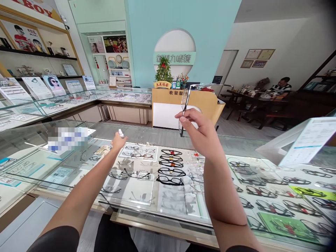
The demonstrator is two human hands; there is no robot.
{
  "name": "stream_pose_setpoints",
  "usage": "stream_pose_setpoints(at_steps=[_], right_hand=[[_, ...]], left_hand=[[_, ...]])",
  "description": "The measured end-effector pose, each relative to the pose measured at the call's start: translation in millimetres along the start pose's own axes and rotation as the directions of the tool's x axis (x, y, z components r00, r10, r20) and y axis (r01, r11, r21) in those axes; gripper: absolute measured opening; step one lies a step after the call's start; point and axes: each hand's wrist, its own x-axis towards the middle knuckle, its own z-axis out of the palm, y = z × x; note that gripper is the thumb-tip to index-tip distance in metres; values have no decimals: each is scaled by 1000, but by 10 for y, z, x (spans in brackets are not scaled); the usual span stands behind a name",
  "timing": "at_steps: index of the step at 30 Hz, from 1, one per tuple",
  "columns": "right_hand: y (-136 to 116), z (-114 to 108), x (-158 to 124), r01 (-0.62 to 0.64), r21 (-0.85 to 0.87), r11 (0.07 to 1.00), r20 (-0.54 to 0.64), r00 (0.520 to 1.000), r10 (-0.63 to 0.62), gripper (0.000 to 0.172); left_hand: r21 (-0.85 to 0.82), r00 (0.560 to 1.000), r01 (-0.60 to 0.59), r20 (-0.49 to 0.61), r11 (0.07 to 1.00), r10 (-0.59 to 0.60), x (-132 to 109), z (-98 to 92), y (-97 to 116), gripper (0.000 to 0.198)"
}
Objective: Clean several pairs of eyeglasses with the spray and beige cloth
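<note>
My right hand (pixel 195 127) is raised over the glass counter, pinching a pair of eyeglasses (pixel 186 101) at the bridge. The eyeglasses are turned on end, with one temple arm stretching to the right. Out to the left, my left hand (pixel 119 140) is closed round a small white-capped bottle (pixel 120 133); most of the bottle is hidden by the fingers. Just left of that hand lies a crumpled cream cloth (pixel 103 150). Another pair of eyeglasses (pixel 137 173) rests in front of me, and a column of black-framed eyeglasses (pixel 172 163) runs down the display between my arms.
The glass display counter (pixel 126 212) crosses in front of me, holding rows of spectacles. A white sign stand (pixel 306 141) is on its right, a blurred-out box (pixel 67 140) on its left. Beyond are a cashier desk (pixel 165 115) and a seated person (pixel 282 87).
</note>
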Motion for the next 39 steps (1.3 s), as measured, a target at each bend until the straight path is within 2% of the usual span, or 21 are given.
stream_pose_setpoints(at_steps=[2, 4, 8, 10, 12, 13, 15, 16, 18, 21, 23, 26, 29, 30, 32, 34, 39], right_hand=[[0, -13, 12, -15, 39, 999, -1, 1000, 15, 18], [4, -30, 26, -32, 74, 997, 0, 999, 32, 19], [22, -77, 45, -63, 100, 993, 3, 998, 63, 24], [34, -97, 49, -70, 115, 991, 6, 998, 70, 25], [44, -107, 54, -84, 148, 985, 14, 996, 83, 25], [49, -107, 58, -94, 166, 982, 19, 996, 92, 24], [59, -98, 67, -119, 197, 973, 30, 993, 116, 25], [65, -91, 73, -132, 207, 969, 38, 991, 127, 26], [80, -74, 87, -153, 222, 963, 56, 988, 144, 27], [106, -38, 107, -172, 271, 947, 79, 985, 156, 29], [127, 9, 117, -197, 310, 930, 101, 980, 174, 30], [166, 141, 127, -259, 367, 893, 145, 965, 220, 31], [209, 321, 138, -331, 433, 838, 224, 940, 256, 33], [223, 378, 141, -355, 450, 820, 252, 931, 265, 34], [246, 472, 144, -391, 476, 787, 285, 916, 283, 34], [264, 533, 143, -415, 493, 765, 296, 907, 301, 33], [281, 591, 131, -427, 503, 751, 300, 901, 312, 33]], left_hand=[[-39, 1000, 8, -1, 999, -8, -13, -1, 47, 42], [-109, 1000, -15, -8, 994, 14, -53, -23, 163, 35], [-323, 985, -170, -25, 931, 172, -220, -95, 653, 18], [-437, 962, -256, -33, 862, 269, -379, -141, 988, 21], [-541, 934, -314, -30, 780, 356, -604, -202, 1325, 39], [-612, 913, -334, -21, 717, 407, -738, -239, 1479, 52], [-850, 836, -249, 53, 464, 547, -1025, -321, 1737, 74], [-898, 792, -189, 100, 397, 602, -1164, -363, 1834, 80], [-935, 701, -91, 185, 343, 689, -1393, -434, 1965, 87], [-935, 618, 12, 287, 356, 732, -1564, -485, 2029, 93], [-929, 605, 36, 313, 367, 732, -1570, -473, 2022, 95], [-941, 660, -38, 229, 336, 715, -1499, -393, 1989, 95], [-909, 747, -243, 47, 338, 663, -1415, -274, 1952, 91], [-881, 763, -322, -25, 347, 646, -1390, -235, 1940, 89], [-813, 765, -456, -148, 363, 627, -1343, -170, 1915, 87], [-758, 745, -533, -210, 376, 633, -1299, -125, 1889, 87], [-702, 707, -594, -222, 392, 672, -1229, -77, 1825, 83]])
